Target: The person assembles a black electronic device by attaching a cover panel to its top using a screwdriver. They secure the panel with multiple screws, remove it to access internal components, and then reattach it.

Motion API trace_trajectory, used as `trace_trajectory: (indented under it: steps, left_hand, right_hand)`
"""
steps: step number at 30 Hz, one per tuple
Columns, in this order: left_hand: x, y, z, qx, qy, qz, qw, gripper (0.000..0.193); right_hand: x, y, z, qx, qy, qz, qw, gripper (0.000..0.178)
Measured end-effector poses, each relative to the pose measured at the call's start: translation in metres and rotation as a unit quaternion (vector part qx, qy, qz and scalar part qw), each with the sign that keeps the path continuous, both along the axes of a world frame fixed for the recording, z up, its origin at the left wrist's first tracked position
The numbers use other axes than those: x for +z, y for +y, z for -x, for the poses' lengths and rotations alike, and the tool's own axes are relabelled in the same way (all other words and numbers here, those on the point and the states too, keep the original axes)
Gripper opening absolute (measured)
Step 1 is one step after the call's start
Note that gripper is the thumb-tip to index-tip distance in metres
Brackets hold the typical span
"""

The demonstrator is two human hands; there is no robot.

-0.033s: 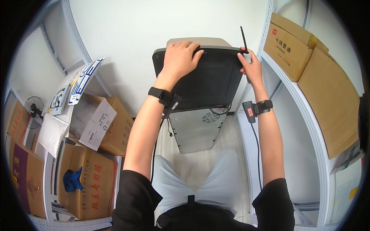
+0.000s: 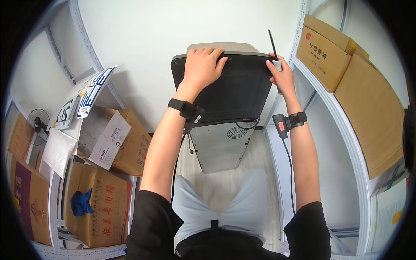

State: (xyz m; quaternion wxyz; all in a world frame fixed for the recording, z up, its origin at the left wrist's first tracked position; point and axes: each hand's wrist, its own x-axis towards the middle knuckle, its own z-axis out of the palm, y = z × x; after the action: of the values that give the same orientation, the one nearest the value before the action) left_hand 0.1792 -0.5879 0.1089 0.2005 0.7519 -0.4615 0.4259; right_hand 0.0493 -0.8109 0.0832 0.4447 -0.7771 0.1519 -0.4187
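Note:
A black panel (image 2: 229,93) with a rim and screws at its corners stands tilted up at the top of a grey metal cabinet (image 2: 216,149). My left hand (image 2: 203,65) grips the panel's upper edge, its fingers curled over the far side and its thumb on the black face. At the panel's upper right corner, my right hand (image 2: 282,74) is closed around the grey handle of a screwdriver (image 2: 277,65). The tool's black shaft points upward, away from the panel. The right fingertips are partly hidden behind the handle and the panel's corner.
Metal shelving (image 2: 342,130) stands close on the right, with cardboard boxes (image 2: 323,54) on it. The left shelves hold an open carton (image 2: 125,147), a white packet (image 2: 60,149) and a lower box (image 2: 102,203) with a blue cloth (image 2: 82,203). Black cables run from both wristbands.
The screwdriver's tip has tilted slightly to the left, and the fingers of my left hand have shifted very little. The panel and cabinet look unmoved.

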Motion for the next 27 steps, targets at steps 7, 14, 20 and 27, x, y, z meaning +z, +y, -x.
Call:
trace_trajectory:
  steps: [7, 14, 20, 27]
  left_hand:
    - [-0.015, 0.000, -0.013, -0.006, -0.038, 0.059, 0.998, 0.024]
    - [-0.019, -0.004, -0.009, -0.005, -0.043, 0.071, 0.997, 0.030]
    - [-0.021, -0.005, -0.008, 0.000, -0.030, 0.084, 0.996, 0.034]
    - [-0.024, -0.006, -0.013, 0.006, -0.040, 0.094, 0.995, 0.034]
  right_hand:
    - [-0.026, 0.034, 0.018, -0.087, -0.082, 0.186, 0.975, 0.044]
    - [-0.073, 0.104, 0.054, 0.284, 0.062, -0.212, 0.933, 0.027]
    - [-0.062, 0.123, 0.075, 0.162, 0.062, 0.000, 0.985, 0.047]
    - [-0.022, 0.135, 0.075, -0.023, 0.052, 0.156, 0.986, 0.036]
